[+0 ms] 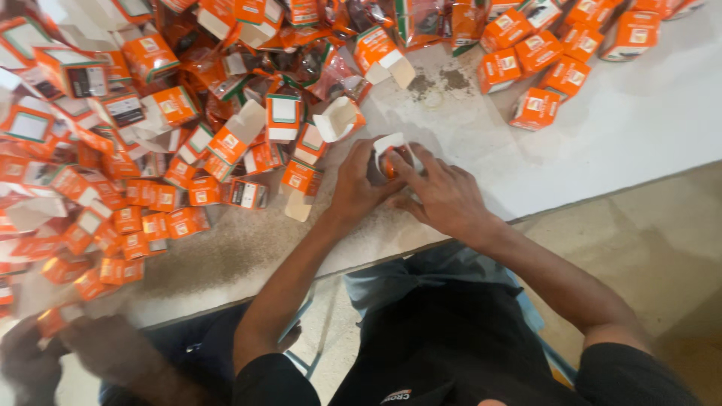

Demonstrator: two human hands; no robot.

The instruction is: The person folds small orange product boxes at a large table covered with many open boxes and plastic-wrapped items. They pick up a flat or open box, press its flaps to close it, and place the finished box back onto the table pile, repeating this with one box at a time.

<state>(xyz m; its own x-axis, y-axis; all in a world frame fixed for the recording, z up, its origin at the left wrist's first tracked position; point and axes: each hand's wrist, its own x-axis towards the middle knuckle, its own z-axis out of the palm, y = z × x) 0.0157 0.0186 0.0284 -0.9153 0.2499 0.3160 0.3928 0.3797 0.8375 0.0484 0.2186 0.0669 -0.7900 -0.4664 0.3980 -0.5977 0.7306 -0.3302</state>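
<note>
Both hands on one small orange carton (pixel 391 159) at tabletop (pixel 632 128) edge.
L hand (pixel 355 184) & R hand (pixel 444 197) each had a closed grip on it, flap up; carton heap (pixel 150 150) just left of it.

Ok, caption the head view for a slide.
Left hand and right hand hold a small orange carton beside a heap of orange cartons on a pale table.

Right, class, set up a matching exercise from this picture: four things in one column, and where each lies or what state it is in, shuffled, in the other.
Things:
1. small box
2. closed boxes
3. big heap of boxes
4. powder patch

Places or states:
A. neat cluster at the table's far right
B. held between left hand and right hand, white flap open
C. dark smear on the white top
D. piled loosely at the left

Pairs: 1-B, 2-A, 3-D, 4-C
</note>
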